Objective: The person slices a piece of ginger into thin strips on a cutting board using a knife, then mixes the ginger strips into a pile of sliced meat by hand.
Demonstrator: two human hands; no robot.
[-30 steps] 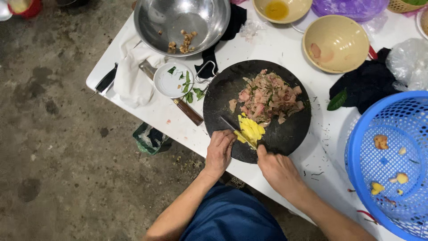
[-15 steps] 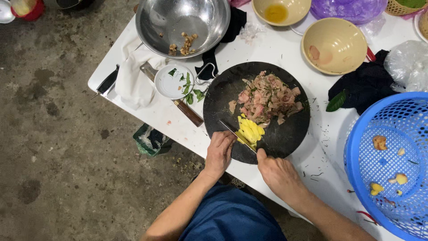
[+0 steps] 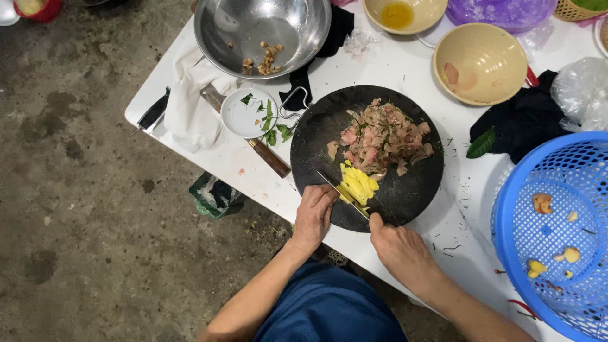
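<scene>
Slicing yellow ginger on a round board, seen from above. The right hand (image 3: pixel 402 250) is closed around the handle of a knife (image 3: pixel 342 195), index finger extended toward the blade's spine; the blade lies diagonally across the near edge of the yellow ginger slices (image 3: pixel 356 183). The left hand (image 3: pixel 313 214) rests curled at the near-left rim of the dark round cutting board (image 3: pixel 405 196), fingertips bent under beside the blade; whether they pinch a remaining piece cannot be told. The yellow pile sits near the board's middle front, touching a heap of chopped pinkish meat (image 3: pixel 380 136) farther back. For a clean cut, the curled knuckles of the left hand should guide the flat of the blade while fingertips stay tucked back, and the strokes should be short, so that the slices stay apart from the meat. Also on the white table (image 3: pixel 405 63): a steel mixing bowl (image 3: pixel 263 31), a small white saucer with green leaves (image 3: pixel 247 114), a beige bowl (image 3: pixel 480 63) and a blue plastic basket (image 3: pixel 557 234).
</scene>
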